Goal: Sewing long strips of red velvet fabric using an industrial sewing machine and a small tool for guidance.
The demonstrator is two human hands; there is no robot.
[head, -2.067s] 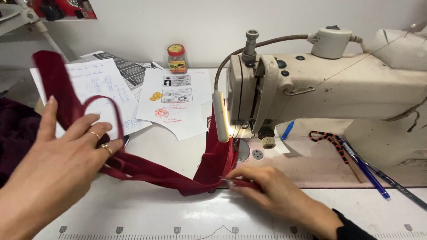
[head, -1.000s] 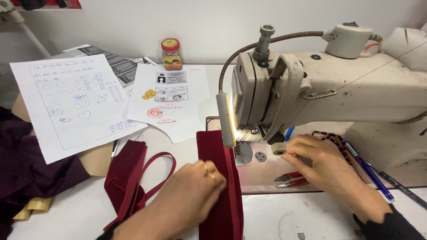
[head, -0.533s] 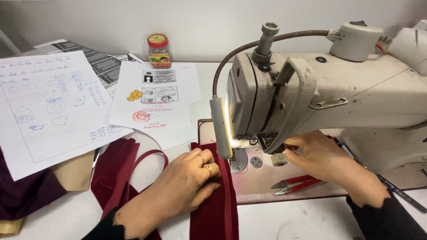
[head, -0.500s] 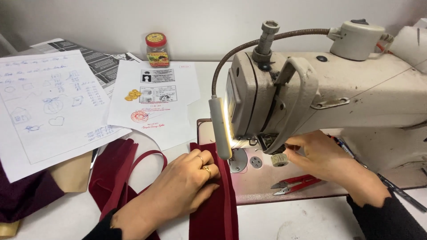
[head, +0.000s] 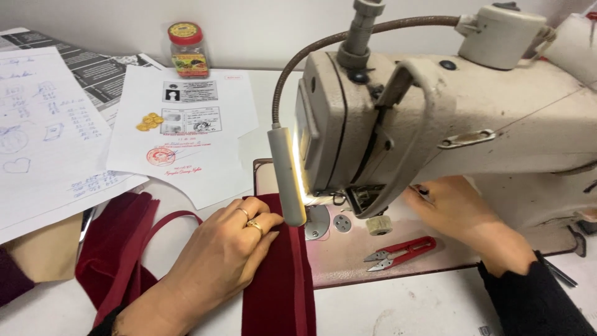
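near the bench's front edge, the left hand [head: 233, 249] lies flat and open on the dark red velvet strip [head: 280, 280] by the sewing machine [head: 435, 118], soft, limp fabric best pressed flat, while the right hand [head: 457, 211] reaches behind, grip unclear.

One cream industrial sewing machine [head: 448, 118], one lit strip lamp on a gooseneck [head: 287, 177], one pair of red-handled thread snips [head: 401, 252], one red-lidded glass jar [head: 188, 50], two gold rings [head: 249, 219] on one hand, and three visible white printed paper sheets [head: 186, 124].
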